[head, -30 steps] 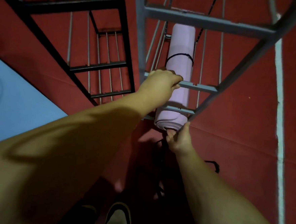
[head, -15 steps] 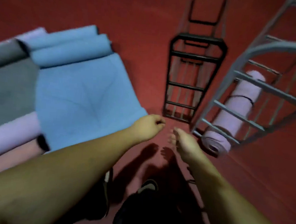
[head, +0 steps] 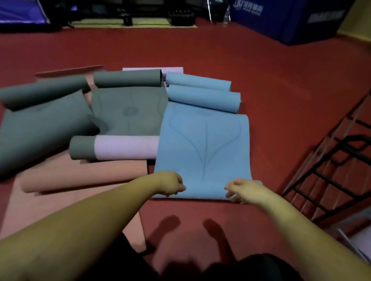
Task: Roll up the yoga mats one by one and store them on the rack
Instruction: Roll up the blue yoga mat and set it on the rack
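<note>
**At the near edge of the blue mat, both hands set to begin a roll**

On the red floor (head: 208, 54) in front of the person, a blue yoga mat (head: 203, 150) lies mostly flat, its far end already curled into a loose roll. The left hand (head: 170, 182) sits at the near left corner with fingers curled over the edge; the right hand (head: 239, 191) sits at the near right corner, fingers bent down onto it. Whether either hand actually pinches the mat cannot be told from this blurred view. Grey, lilac and pink mats (head: 125, 112) lie overlapping to the left. The black rack (head: 341, 160) stands to the right, well apart from the blue mat. The step in hand looks like starting this mat's roll. The next move calls for lifting the near edge evenly and turning it over tightly, keeping both sides aligned.
</note>
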Motion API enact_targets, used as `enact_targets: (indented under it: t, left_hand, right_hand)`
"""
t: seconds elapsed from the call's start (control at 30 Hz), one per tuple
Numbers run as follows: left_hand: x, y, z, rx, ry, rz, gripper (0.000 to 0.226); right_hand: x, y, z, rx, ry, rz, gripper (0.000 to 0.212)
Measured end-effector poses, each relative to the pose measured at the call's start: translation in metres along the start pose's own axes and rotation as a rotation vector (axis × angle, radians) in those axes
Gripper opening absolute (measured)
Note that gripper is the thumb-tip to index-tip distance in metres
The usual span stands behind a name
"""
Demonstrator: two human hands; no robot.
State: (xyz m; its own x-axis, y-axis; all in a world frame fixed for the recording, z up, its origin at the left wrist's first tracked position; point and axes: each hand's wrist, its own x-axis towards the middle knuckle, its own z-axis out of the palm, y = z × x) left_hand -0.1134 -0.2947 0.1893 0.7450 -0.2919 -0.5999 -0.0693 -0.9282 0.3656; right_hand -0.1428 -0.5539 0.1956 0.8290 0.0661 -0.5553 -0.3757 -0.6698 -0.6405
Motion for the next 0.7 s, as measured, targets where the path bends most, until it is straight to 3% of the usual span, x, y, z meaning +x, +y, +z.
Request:
enact_targets:
  t: [0.2, 0.3, 0.47, 0.6, 0.7]
  left_hand:
    - [0.031, -0.072, -0.008, -0.005, -0.038, -0.03, 0.035]
    - [0.073, -0.083, 0.008, 0.079, -0.05, -0.029, 0.037]
    - [0.161, -0.1, 0.062, 0.16, -0.047, 0.012, 0.035]
    - [0.225, -0.113, 0.101, 0.233, 0.031, 0.015, 0.037]
    - [0.274, -0.125, 0.12, 0.309, 0.072, 0.04, 0.057]
  right_hand:
    - [0.06, -0.003, 0.021, -0.503, -0.069, 0.055, 0.011]
    - [0.101, 0.015, 0.024, -0.608, -0.089, 0.097, 0.014]
    - [0.177, 0.069, 0.044, -0.693, -0.128, 0.153, 0.036]
    - [0.235, 0.111, 0.066, -0.709, -0.088, 0.1, 0.068]
    - [0.287, 0.137, 0.077, -0.804, -0.099, 0.038, 0.088]
